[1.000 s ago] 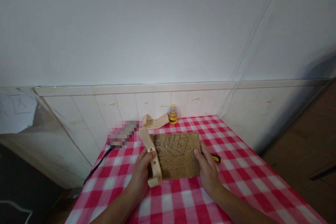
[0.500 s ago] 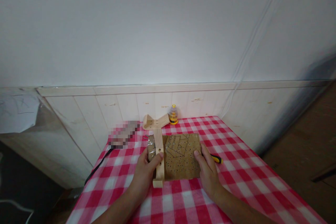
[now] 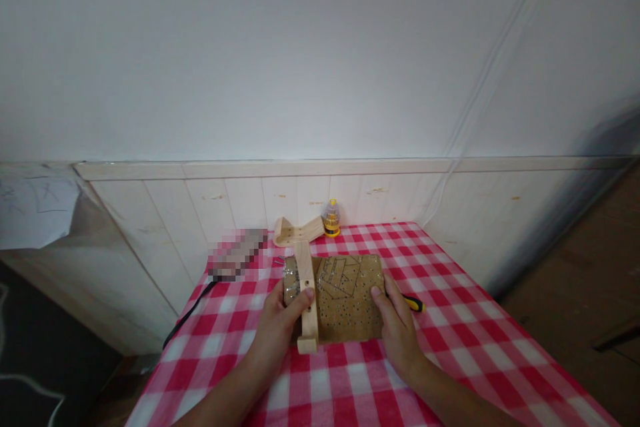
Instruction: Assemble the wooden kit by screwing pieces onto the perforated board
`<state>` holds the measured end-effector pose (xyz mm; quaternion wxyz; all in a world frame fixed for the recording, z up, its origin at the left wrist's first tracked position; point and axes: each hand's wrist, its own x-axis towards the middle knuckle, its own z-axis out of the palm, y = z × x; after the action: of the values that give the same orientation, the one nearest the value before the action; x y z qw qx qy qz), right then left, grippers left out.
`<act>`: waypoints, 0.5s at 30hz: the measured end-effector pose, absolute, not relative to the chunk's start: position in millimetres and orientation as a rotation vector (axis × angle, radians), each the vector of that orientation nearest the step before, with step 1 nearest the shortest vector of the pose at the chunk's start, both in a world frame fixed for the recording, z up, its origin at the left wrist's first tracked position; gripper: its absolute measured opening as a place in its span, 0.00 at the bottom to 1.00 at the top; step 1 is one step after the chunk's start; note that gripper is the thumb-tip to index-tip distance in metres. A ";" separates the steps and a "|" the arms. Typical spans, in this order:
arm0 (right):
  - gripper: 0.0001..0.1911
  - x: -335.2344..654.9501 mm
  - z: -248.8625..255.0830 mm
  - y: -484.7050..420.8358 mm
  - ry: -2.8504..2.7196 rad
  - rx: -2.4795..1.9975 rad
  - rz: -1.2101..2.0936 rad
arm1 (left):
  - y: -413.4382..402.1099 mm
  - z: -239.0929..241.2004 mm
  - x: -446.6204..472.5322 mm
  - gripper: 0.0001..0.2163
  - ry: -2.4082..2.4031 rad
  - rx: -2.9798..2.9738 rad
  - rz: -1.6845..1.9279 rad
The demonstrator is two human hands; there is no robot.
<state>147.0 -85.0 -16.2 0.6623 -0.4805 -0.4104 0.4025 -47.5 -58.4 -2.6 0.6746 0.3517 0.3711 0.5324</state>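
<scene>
- Two hands grip the board [image 3: 350, 313], which is over the near part of the cloth [image 3: 450, 373]; whether its lower edge touches the cloth, I cannot tell.
- The left hand [image 3: 275, 320] is closed at the board's left end, its thumb pressing a bracket [image 3: 311, 330] against the front face; its other fingers are mostly hidden behind.
- The right hand [image 3: 400, 330] is closed around the board's right edge, thumb on the front, the fingers going behind.
- The bracket lies across the board's left part, nearly upright, its ends reaching past the upper and lower edges; holes show near the left thumb.
- Drawn lines and many small holes mark the board's face; shiny tape covers its left end.
- Beyond the board, a second bracket [image 3: 287, 235] rests on the cloth, a yellow jar [image 3: 331, 220] just beside it.
- Right of the board, past the right hand, is a yellow-and-black handle [image 3: 415, 304].
- Left of the board and farther back lies a pixelated thing [image 3: 240, 255] with a black cord [image 3: 187, 313].
</scene>
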 end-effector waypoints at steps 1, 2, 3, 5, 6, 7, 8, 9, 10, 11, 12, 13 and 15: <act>0.25 147.5 -17.1 -84.7 -0.934 -1.082 0.910 | -57.8 -2.1 -47.6 0.25 0.838 0.795 1.196; 0.25 148.2 -18.1 -84.4 -0.941 -1.079 0.907 | -57.1 -1.4 -47.7 0.26 0.842 0.798 1.193; 0.26 148.8 -19.2 -84.1 -0.948 -1.080 0.901 | -56.4 -0.8 -47.8 0.26 0.847 0.802 1.189; 0.26 149.5 -20.7 -83.9 -0.960 -1.085 0.887 | -55.1 0.4 -48.1 0.27 0.861 0.811 1.183; 0.25 149.6 -20.9 -83.9 -0.963 -1.087 0.884 | -54.6 0.8 -48.3 0.27 0.871 0.817 1.181; 0.25 149.4 -20.7 -84.0 -0.966 -1.087 0.883 | -54.2 1.0 -48.5 0.27 0.881 0.823 1.182; 0.24 149.0 -20.2 -84.3 -0.969 -1.084 0.884 | -53.9 0.9 -48.8 0.27 0.885 0.830 1.181; 0.24 148.6 -19.5 -84.5 -0.971 -1.081 0.888 | -53.5 0.6 -49.1 0.27 0.885 0.837 1.179; 0.24 148.1 -18.8 -84.8 -0.971 -1.079 0.889 | -53.2 0.2 -49.4 0.27 0.879 0.844 1.176; 0.24 147.6 -18.1 -85.0 -0.970 -1.078 0.888 | -52.8 -0.4 -49.6 0.27 0.870 0.849 1.172; 0.24 147.2 -17.7 -85.2 -0.967 -1.079 0.886 | -52.4 -0.9 -49.8 0.27 0.864 0.852 1.168; 0.24 147.0 -17.4 -85.3 -0.962 -1.080 0.886 | -51.9 -1.5 -49.9 0.27 0.865 0.853 1.166; 0.25 147.1 -17.5 -85.2 -0.958 -1.082 0.892 | -51.1 -2.1 -50.1 0.28 0.886 0.852 1.167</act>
<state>147.1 -85.2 -17.5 0.6607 -0.4784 -0.4234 0.3941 -50.1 -51.1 -2.1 0.6620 0.3766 0.3918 0.5161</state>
